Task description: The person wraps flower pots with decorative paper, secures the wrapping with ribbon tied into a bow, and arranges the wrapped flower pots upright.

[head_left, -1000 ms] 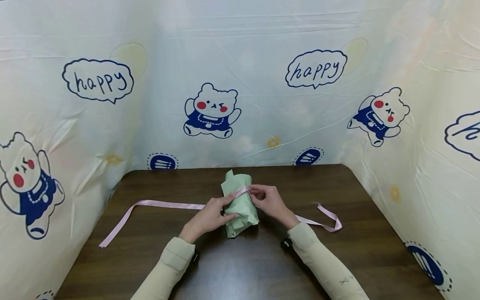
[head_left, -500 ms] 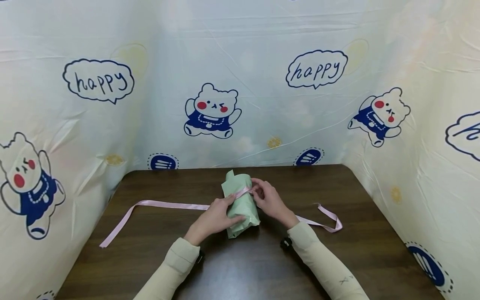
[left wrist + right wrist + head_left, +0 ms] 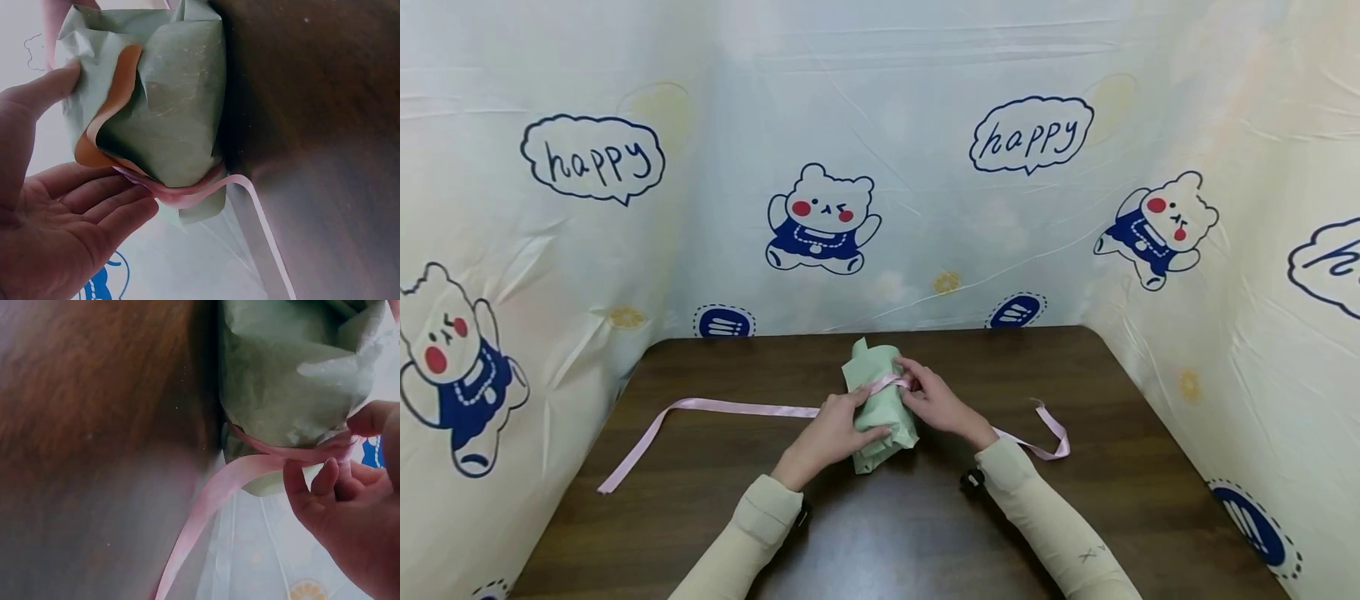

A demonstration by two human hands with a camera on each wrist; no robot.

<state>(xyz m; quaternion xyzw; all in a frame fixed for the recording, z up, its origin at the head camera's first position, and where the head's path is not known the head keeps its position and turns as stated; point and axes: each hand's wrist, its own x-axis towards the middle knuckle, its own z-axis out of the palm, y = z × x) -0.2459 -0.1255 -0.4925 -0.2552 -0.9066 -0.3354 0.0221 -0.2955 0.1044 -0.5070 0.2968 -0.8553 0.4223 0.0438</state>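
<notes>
A package in pale green paper (image 3: 883, 417) lies lengthwise at the table's middle, with a pink satin ribbon (image 3: 737, 408) across its upper part. My left hand (image 3: 829, 435) rests along its left side. In the left wrist view, the fairly straight fingers (image 3: 119, 203) touch the ribbon while the thumb presses the paper near a loose fold with an orange inner side (image 3: 119, 94). On the right side, my right hand (image 3: 942, 404) pinches the ribbon (image 3: 212, 487) close against the paper with thumb and fingers. Ribbon tails run out to both sides.
The dark wooden table (image 3: 700, 367) extends around the package. Its left ribbon tail bends toward the near left; the right tail (image 3: 1056, 446) curls past my right wrist. A pale curtain (image 3: 925, 208) with printed bears hangs behind and at both sides.
My left hand has shifted slightly right along the package. My right fingers have changed their hold on the ribbon, and its right tail has drawn in a little to the left.
</notes>
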